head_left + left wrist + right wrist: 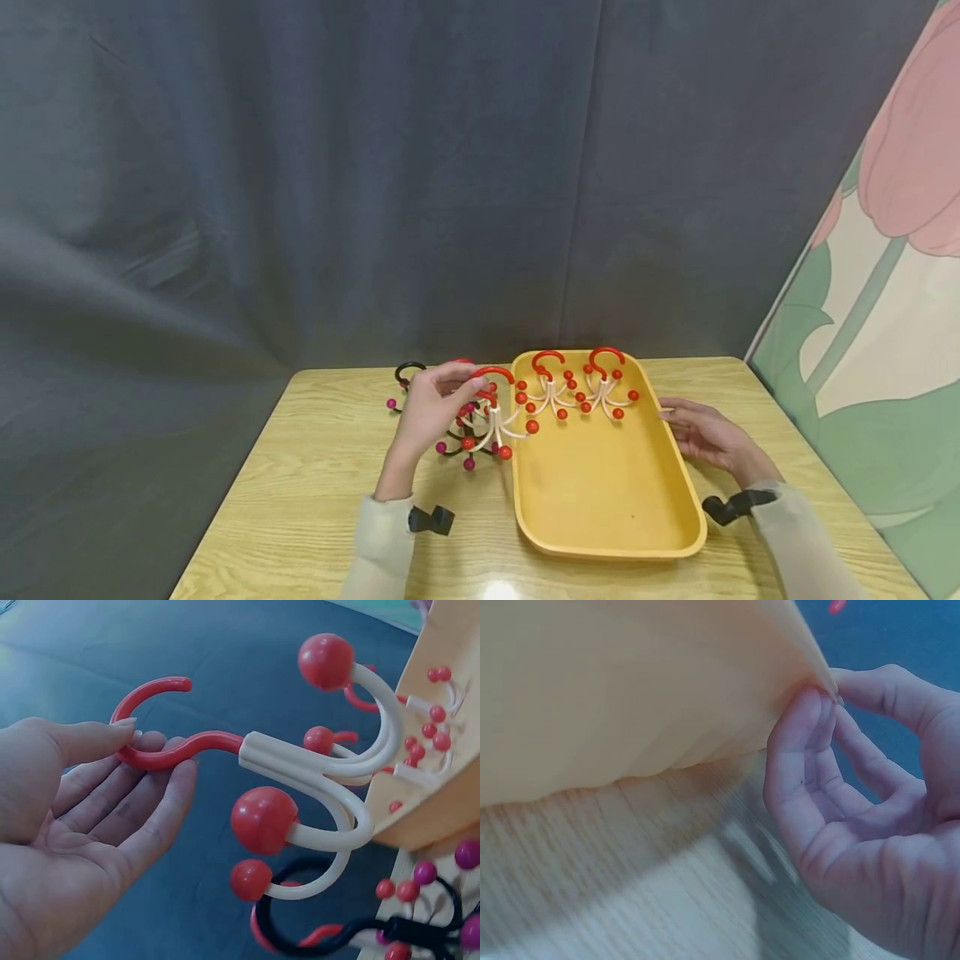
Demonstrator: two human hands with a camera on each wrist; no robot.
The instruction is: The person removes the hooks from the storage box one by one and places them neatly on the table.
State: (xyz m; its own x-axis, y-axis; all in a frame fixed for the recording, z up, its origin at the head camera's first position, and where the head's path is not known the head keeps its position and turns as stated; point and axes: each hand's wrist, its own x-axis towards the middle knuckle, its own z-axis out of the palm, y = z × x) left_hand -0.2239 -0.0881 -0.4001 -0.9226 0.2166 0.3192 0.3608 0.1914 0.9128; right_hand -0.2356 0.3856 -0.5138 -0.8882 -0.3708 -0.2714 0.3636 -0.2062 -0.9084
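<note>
Left hand (433, 408) pinches a red-hooked hanger (285, 759) near the tray's (615, 552) left edge (516, 475), right hand (708, 433) the right rim (687, 479), open floor (607, 483) between.

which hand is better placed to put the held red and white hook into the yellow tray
The left, most likely: the left hand pinches the red and white hook close to the yellow tray, while the right hand holds the tray on the side away from that hook.
</note>
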